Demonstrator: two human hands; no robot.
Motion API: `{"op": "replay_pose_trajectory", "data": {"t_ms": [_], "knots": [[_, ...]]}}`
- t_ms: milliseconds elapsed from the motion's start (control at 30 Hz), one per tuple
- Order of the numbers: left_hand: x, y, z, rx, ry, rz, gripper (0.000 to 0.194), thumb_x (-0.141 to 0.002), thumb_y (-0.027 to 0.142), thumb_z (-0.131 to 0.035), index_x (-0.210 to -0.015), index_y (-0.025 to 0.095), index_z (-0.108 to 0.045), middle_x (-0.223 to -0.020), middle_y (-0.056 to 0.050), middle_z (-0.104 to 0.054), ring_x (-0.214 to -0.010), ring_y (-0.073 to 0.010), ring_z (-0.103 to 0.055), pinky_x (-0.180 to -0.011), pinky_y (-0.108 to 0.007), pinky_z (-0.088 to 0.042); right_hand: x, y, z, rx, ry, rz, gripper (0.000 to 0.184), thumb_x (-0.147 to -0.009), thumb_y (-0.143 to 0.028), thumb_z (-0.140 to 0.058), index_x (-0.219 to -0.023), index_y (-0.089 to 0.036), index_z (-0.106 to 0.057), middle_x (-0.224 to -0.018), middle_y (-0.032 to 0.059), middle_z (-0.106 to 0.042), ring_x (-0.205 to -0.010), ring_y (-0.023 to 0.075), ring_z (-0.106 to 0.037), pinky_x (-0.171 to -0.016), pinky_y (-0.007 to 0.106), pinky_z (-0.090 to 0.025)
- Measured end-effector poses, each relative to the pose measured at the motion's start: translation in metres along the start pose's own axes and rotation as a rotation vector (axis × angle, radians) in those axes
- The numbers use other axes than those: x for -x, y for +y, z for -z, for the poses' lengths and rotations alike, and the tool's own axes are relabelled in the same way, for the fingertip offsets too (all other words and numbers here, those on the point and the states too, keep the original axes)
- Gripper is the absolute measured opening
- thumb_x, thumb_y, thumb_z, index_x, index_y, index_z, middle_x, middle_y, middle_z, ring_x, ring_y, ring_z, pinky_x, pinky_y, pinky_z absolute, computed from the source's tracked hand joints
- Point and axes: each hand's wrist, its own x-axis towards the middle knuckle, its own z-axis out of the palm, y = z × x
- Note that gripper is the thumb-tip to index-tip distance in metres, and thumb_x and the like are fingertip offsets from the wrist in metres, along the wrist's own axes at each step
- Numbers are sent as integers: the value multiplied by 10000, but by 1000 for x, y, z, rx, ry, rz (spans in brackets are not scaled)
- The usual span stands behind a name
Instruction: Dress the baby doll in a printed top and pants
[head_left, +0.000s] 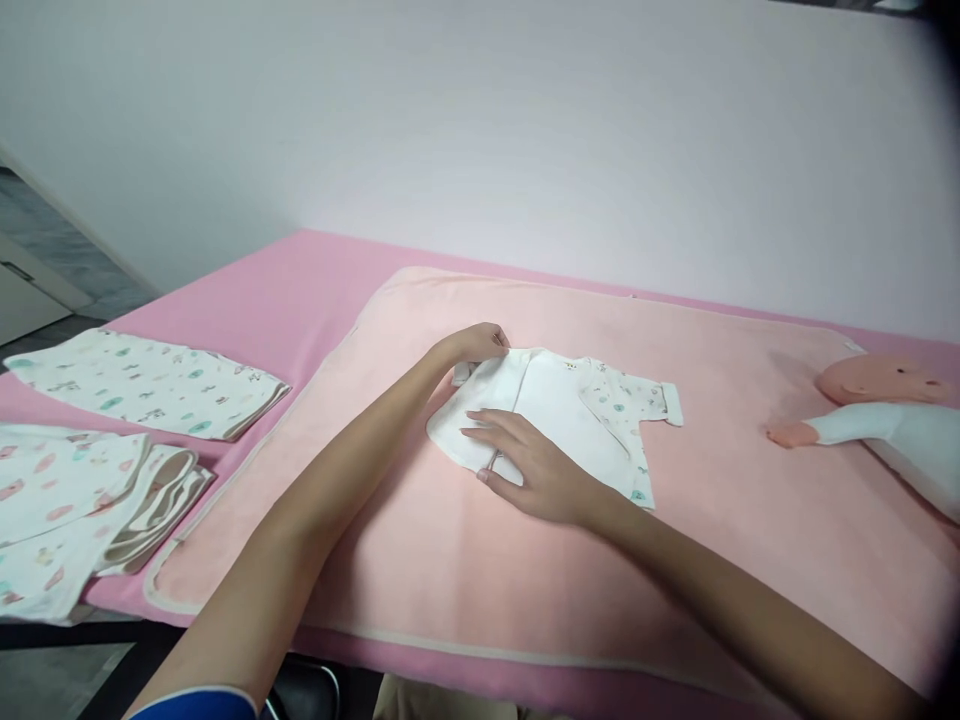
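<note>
Over on the right lies a doll (pixel 892 415) on the peach blanket (pixel 720 500), while folded printed cloths (pixel 112 440) sit stacked far left.

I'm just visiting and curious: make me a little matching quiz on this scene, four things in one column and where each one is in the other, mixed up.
Things:
1. baby shirt
2. doll
3. left hand
4. folded cloths

Places:
A. far right edge of the peach towel
B. left side, on the pink table cover
C. middle of the peach towel, under both hands
D. at the shirt's top left corner

Pairs: 1-C, 2-A, 3-D, 4-B. The right hand lies flat on the shirt's folded part.
</note>
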Motion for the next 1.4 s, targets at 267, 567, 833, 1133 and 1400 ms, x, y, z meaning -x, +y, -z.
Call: {"op": "replay_pose_trajectory", "data": {"t_ms": [267, 567, 833, 1133, 1400], "knots": [[4, 4, -9, 11, 19, -89, 303, -924, 303, -641, -1212, 245, -712, -1369, -86, -780, -1201, -255, -745, -987, -344, -575, 13, 13, -11, 128, -134, 67, 587, -1199, -483, -477, -1769, -345, -444, -1856, 8, -341, -1758, 262, -277, -1470, 590, -202], [11, 25, -11, -277, 26, -163, 343, -1026, 413, -583, -1281, 201, -669, -1431, -167, -722, -1304, -353, -668, -1054, -453, -534, 13, 12, -11, 177, -146, 68, 564, -1207, -476, -451, -1748, -324, -488, -1852, 18, -337, -1753, 268, -286, -1472, 560, -217], [21, 28, -44, -518, 218, -320, 577, -1122, 444, -434, -1602, 128, -486, -1723, -219, -493, -1576, -390, -477, -1303, -546, -382, 13, 14, -14, 220, -143, 84, 571, -1216, -478, -410, -1747, -284, -494, -1857, 42, -319, -1750, 261, -298, -1464, 557, -227], [20, 22, -56, -284, 61, -219, 797, -1121, 687, -233, -1745, 196, -291, -1903, -162, -196, -1779, -342, -187, -1431, -586, -194, 14, 17, -16, 189, -106, 91, 554, -1207, -473, -452, -1742, -338, -497, -1844, 15, -357, -1744, 258, -315, -1456, 587, -244], [40, 22, 28, -491, 94, 40, 705, -999, 638, -590, -1529, 177, -530, -1607, -223, -583, -1477, -407, -563, -1202, -541, -477, 14, 17, -17, 201, -92, 95, 543, -1207, -452, -461, -1721, -293, -533, -1842, 44, -374, -1736, 257, -338, -1453, 565, -257]]}}
